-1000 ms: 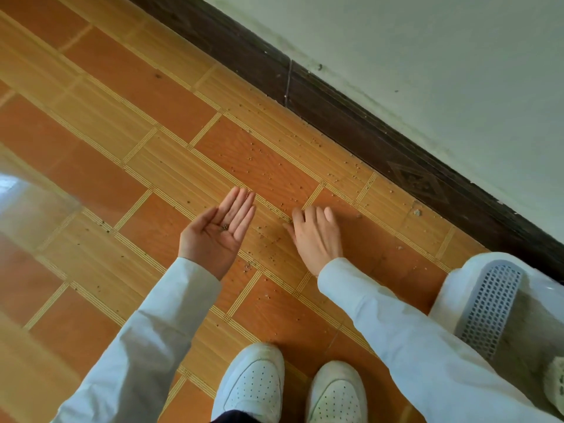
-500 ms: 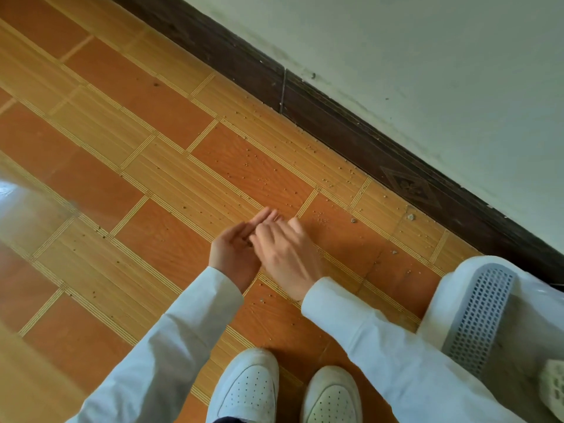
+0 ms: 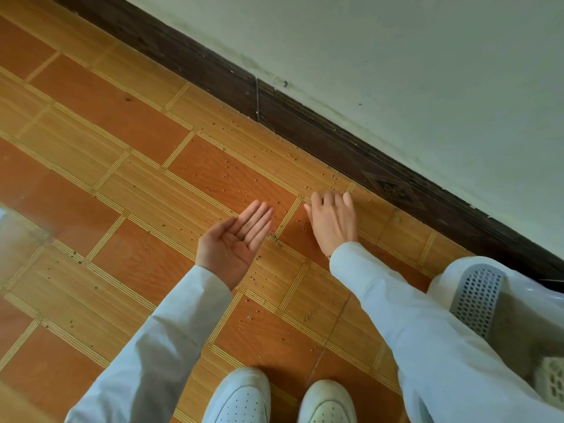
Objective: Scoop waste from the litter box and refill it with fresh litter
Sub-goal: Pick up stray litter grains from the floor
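Small brown litter grains (image 3: 241, 181) lie scattered over the orange tiled floor near the wall. My left hand (image 3: 235, 242) hovers palm up and cupped, fingers together, with a few grains in the palm. My right hand (image 3: 334, 224) rests palm down on the floor, fingers spread toward the skirting, with more grains beside it. The white litter box (image 3: 451, 274) with a perforated grey step (image 3: 476, 300) stands at the right edge, partly hidden by my right sleeve.
A dark wooden skirting board (image 3: 305, 129) runs diagonally under a pale wall. My two white shoes (image 3: 241, 398) stand at the bottom of the view. A white perforated object (image 3: 552, 377) lies inside the box at the far right.
Half a second ago my two hands were together, right fingers over the left palm. Now they have parted: the right hand has gone back out onto the floor, the left stays cupped.
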`<move>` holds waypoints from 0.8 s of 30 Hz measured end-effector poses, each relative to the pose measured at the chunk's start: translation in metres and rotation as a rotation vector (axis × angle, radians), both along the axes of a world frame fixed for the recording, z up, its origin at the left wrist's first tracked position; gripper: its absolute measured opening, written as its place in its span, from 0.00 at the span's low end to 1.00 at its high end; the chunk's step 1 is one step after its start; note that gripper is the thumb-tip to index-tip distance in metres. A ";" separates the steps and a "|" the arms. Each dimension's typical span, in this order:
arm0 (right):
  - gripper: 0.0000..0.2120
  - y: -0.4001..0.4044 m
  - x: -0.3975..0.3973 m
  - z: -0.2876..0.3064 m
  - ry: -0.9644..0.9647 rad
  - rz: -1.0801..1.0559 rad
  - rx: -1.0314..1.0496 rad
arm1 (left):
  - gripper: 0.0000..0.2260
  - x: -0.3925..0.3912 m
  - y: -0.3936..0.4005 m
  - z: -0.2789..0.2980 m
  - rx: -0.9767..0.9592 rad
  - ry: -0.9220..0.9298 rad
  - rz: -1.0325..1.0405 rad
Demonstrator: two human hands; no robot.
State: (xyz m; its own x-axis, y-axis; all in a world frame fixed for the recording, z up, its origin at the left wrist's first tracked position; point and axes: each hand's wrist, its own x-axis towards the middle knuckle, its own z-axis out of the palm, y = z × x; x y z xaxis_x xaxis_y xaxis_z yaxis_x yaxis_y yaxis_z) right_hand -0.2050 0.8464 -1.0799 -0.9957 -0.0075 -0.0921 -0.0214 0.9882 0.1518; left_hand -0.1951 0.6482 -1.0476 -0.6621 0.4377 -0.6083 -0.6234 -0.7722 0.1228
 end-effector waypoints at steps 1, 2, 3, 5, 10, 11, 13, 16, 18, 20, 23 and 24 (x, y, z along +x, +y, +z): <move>0.11 -0.001 0.000 -0.003 -0.004 0.004 0.019 | 0.21 -0.001 0.001 0.000 0.003 0.003 -0.001; 0.08 -0.001 0.000 -0.005 -0.011 0.008 0.041 | 0.21 -0.002 0.001 0.000 0.005 0.007 -0.002; 0.07 -0.002 0.000 -0.005 -0.024 0.015 0.066 | 0.21 -0.002 0.001 0.001 0.005 0.011 -0.003; 0.07 -0.002 -0.001 -0.003 -0.056 0.048 0.101 | 0.21 -0.002 0.002 0.000 0.005 0.021 -0.008; 0.04 -0.028 0.006 0.020 0.206 0.136 -0.194 | 0.21 0.002 0.010 -0.003 -0.076 0.004 -0.016; 0.02 -0.041 0.013 0.026 0.287 0.207 -0.282 | 0.21 0.004 0.012 -0.003 -0.109 -0.002 -0.024; 0.04 -0.067 0.026 0.033 0.322 0.352 -0.386 | 0.21 0.006 0.017 -0.003 -0.165 -0.005 -0.050; 0.13 -0.077 0.035 0.041 0.243 0.335 -0.458 | 0.21 0.007 0.019 0.000 -0.109 0.018 -0.072; 0.12 -0.060 0.033 0.043 0.260 0.222 -0.487 | 0.21 0.005 0.015 0.001 -0.089 0.006 -0.050; 0.13 -0.037 0.031 0.039 0.209 0.079 -0.410 | 0.21 0.004 0.009 0.001 -0.057 -0.010 0.006; 0.22 -0.013 0.035 0.020 0.039 -0.043 -0.197 | 0.21 0.006 -0.002 0.002 -0.047 -0.019 0.066; 0.24 -0.011 0.036 0.014 0.014 -0.033 -0.150 | 0.21 0.006 -0.006 0.002 -0.048 -0.017 0.076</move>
State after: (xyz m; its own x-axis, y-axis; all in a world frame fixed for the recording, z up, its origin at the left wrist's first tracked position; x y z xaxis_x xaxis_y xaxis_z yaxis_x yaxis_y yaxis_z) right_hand -0.1686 0.8350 -1.0662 -0.9969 0.0130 -0.0782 0.0128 0.9999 0.0027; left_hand -0.1887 0.6420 -1.0458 -0.6818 0.3566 -0.6388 -0.5652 -0.8111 0.1505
